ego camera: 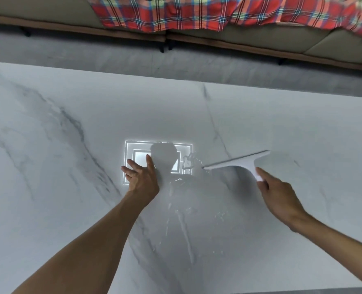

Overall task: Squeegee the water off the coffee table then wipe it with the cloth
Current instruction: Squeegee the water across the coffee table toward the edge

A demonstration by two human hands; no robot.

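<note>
A white marble coffee table (pixel 69 107) fills the view. Water (pixel 186 213) lies in streaks and small puddles on its middle, from the bright ceiling-light reflection down toward me. A white squeegee (pixel 237 160) rests with its blade on the table, right of the reflection. My right hand (pixel 279 196) grips the squeegee's handle from the near side. My left hand (pixel 140 175) presses flat on the tabletop with fingers spread, left of the water. No cloth is in view.
A beige sofa (pixel 250 37) stands beyond the table's far edge, with a red plaid blanket (pixel 165 13) draped over it. Grey floor (pixel 112 54) shows between sofa and table. The table's right corner is rounded.
</note>
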